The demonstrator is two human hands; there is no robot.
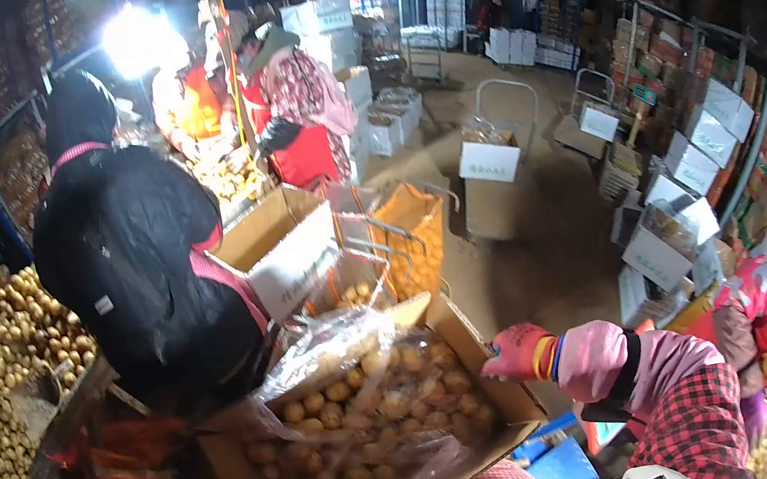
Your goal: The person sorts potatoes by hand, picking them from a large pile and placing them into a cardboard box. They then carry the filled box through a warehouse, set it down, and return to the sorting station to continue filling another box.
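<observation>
The right hand (521, 355) wears a red glove and is at the right side of an open cardboard box (520, 411). Its fingers point to the rim of this box and look a little bent, but I cannot tell if they pinch the cardboard or only rest near it. The left hand cannot be seen, so its state I cannot tell.

The box is directly in front of the person, and it holds many round, pale brown potatoes (330, 415). A clear plastic liner (325, 343) is crumpled over the far side of the box, and it also covers part of the potatoes.

Just behind the box there is an open white carton (296, 272), and to the right of this carton stands an orange mesh bag (415, 234). At the left, a co-worker in a black jacket (129, 267) stands between the carton and a big potato heap (16, 347). Farther away, on the floor, a flat cart (500, 210) with a tall metal handle carries a white box (489, 162).
</observation>
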